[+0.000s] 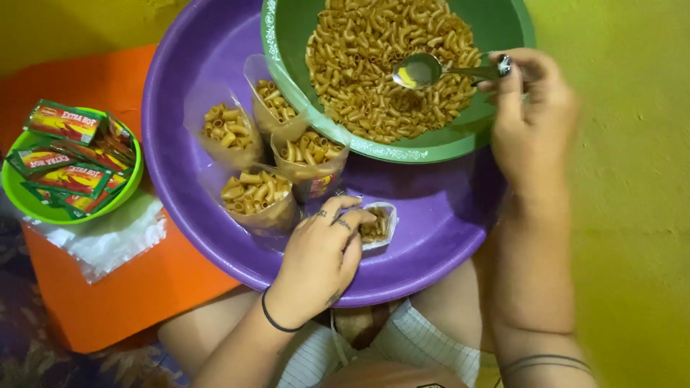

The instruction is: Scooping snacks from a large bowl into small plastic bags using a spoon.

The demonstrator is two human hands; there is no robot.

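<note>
My left hand (pixel 321 253) rests inside the purple basin (pixel 431 230), near its front rim, fingers curled around a small clear bag (pixel 377 226) partly filled with macaroni. The bag's mouth faces the basin's middle, and my fingers pinch it at the near edge.

My right hand (pixel 528 118) hangs over the basin's right side, closed on the handle of a metal spoon (pixel 420 70). The spoon's bowl lies on the heap of reddish-brown macaroni (pixel 381 65) in the green bowl (pixel 503 29), which sits tilted across the basin's far rim.

Four filled clear bags (pixel 259 194) of macaroni stand upright together in the basin's left half, just beside the green bowl's edge and close to my left hand; the nearest one almost touches my knuckles.

Left of the basin, well apart from it, a small lime-green bowl (pixel 21 201) holds red and green sachets (pixel 68 176). A crumpled stack of clear plastic (pixel 118 237) lies under that bowl, on an orange surface (pixel 108 302) that runs beneath the basin's left edge.
</note>
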